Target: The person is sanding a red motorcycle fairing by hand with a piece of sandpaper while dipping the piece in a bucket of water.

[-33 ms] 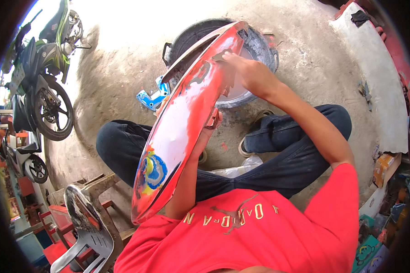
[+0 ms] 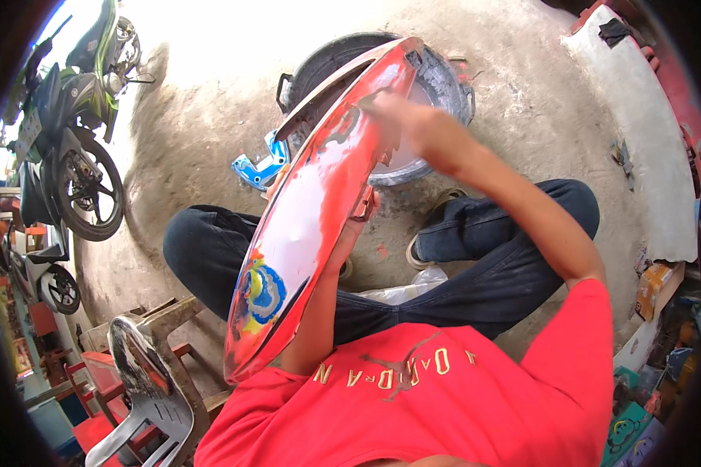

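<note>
A long red and white panel (image 2: 296,218) with a colourful decal low on it stands slanted in front of me. My left hand (image 2: 354,222) grips it from behind, fingers curled at the right edge. My right hand (image 2: 424,128), blurred by motion, presses a small dark piece of sheet (image 2: 374,105) on the panel's upper face. Behind the panel's top sits a round dark tub (image 2: 449,75) with greyish liquid. A blue and white plastic part (image 2: 249,167) lies to its left.
Two motorbikes (image 2: 86,183) stand on the left. A grey damaged chair (image 2: 160,412) is at lower left. A white slab (image 2: 639,140) and a cardboard box (image 2: 658,288) are on the right, above a pile of small items. My legs are crossed on the concrete floor (image 2: 187,132).
My right hand has shifted slightly up and left along the panel and is now more blurred. The panel and my left hand look nearly unchanged.
</note>
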The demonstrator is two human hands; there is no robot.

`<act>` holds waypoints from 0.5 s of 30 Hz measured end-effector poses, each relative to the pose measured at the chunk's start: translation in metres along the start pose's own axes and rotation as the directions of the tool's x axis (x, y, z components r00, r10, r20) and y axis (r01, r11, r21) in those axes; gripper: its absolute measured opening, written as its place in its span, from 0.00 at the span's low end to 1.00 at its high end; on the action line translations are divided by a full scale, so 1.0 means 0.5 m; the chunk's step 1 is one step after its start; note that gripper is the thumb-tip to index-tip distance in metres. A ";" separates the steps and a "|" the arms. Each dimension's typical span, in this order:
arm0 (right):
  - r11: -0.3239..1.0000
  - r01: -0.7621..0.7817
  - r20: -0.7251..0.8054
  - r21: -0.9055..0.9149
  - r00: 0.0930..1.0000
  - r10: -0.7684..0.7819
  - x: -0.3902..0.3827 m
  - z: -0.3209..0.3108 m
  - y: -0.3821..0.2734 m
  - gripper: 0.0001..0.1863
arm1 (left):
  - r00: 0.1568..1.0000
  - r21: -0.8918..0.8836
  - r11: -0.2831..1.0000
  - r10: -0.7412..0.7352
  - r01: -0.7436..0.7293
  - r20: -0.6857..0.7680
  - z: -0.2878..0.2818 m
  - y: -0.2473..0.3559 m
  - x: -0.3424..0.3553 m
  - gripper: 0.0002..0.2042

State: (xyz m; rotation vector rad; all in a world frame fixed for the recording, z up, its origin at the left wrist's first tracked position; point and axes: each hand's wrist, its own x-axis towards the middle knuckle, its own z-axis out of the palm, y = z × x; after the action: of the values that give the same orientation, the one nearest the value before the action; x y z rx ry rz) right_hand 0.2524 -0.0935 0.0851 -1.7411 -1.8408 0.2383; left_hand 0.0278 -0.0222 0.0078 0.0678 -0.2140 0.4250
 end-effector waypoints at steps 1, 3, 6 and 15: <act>0.991 0.105 -0.014 -0.082 0.994 -0.106 -0.002 0.006 0.000 0.26 | 1.000 -0.015 1.000 0.009 -0.009 0.017 -0.004 -0.005 0.000 0.22; 0.898 0.421 -0.085 -0.131 0.897 -0.433 -0.027 0.033 -0.108 0.24 | 0.981 -0.308 0.946 0.039 -0.096 -0.188 0.012 -0.012 -0.016 0.21; 0.971 0.236 -0.084 -0.033 0.968 -0.238 -0.002 0.007 -0.035 0.23 | 0.982 -0.139 0.990 0.007 -0.034 -0.188 -0.004 -0.007 -0.005 0.20; 0.896 0.440 -0.095 -0.065 0.891 -0.444 -0.018 0.015 -0.099 0.28 | 0.979 -0.271 0.961 0.000 -0.056 -0.203 0.016 -0.021 0.005 0.21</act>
State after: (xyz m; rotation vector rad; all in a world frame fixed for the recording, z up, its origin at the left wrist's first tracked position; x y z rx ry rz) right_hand 0.2063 -0.1067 0.1014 -1.2804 -2.1108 -0.0773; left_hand 0.0327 -0.0316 0.0160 -0.2524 -0.0730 0.4242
